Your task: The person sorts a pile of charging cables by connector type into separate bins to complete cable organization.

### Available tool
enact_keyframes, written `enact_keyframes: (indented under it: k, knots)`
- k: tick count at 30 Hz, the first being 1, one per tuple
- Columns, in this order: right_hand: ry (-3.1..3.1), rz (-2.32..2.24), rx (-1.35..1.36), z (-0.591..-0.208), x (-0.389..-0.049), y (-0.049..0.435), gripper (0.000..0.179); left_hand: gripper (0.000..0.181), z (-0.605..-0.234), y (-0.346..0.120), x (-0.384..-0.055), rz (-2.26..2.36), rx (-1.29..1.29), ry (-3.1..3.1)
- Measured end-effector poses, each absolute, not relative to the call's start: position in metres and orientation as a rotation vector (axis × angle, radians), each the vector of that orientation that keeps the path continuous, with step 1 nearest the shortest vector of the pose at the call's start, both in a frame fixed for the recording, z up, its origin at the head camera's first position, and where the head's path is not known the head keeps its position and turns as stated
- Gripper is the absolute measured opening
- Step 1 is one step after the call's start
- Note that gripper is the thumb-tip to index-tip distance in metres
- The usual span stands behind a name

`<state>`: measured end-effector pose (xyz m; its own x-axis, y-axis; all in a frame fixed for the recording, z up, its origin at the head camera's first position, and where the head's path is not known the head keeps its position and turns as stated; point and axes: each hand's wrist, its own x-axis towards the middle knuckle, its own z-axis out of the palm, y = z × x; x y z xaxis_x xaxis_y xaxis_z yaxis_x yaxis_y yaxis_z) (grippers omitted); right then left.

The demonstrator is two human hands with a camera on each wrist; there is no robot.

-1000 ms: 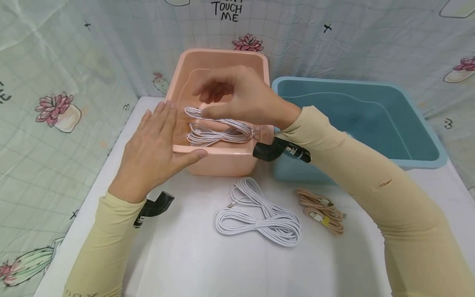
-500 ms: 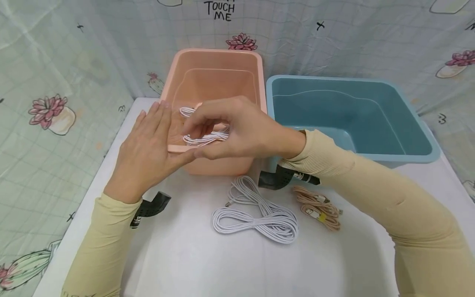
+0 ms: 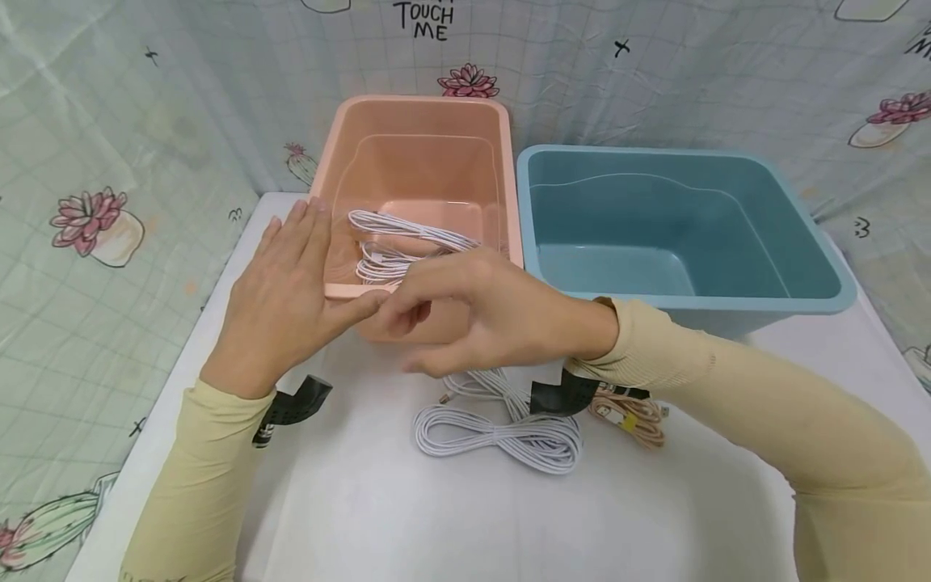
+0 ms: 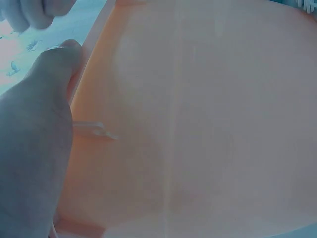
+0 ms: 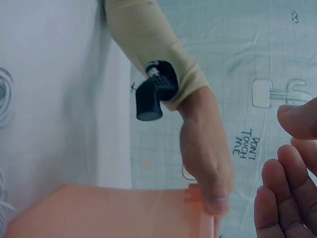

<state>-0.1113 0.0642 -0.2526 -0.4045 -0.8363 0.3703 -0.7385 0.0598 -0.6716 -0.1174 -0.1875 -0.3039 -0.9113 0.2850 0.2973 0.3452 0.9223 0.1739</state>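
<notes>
My left hand (image 3: 280, 303) lies on the near left corner of the pink bin (image 3: 419, 103), fingers straight along its side and thumb by the front rim. In the right wrist view the same left hand (image 5: 205, 144) touches the bin's edge. My right hand (image 3: 494, 311) hovers over the bin's front, fingers loosely bent with nothing between them. Inside the bin lie bundles of white cable (image 3: 407, 228), partly hidden behind the right hand. A larger coiled white cable (image 3: 502, 436) lies on the table before the bin, and a beige cable bundle (image 3: 629, 419) sits right of it.
A blue bin (image 3: 684, 304) stands to the right, close beside the pink one. The white table (image 3: 407, 525) reaches toward me. A patterned cloth (image 3: 349, 48) hangs behind and along the left.
My right hand has come out from over the bin's inside toward me, uncovering the white cables there. The left hand keeps its place on the bin. The head view has shifted slightly.
</notes>
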Motion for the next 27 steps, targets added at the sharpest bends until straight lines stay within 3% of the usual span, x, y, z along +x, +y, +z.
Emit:
enact_keyframes:
  k: [27]
  knots:
    - [2.255,-1.339,-1.435,-0.309,-0.083,0.104,0.027,0.109,-0.304,-0.186,-0.119,-0.319,-0.453,-2.825]
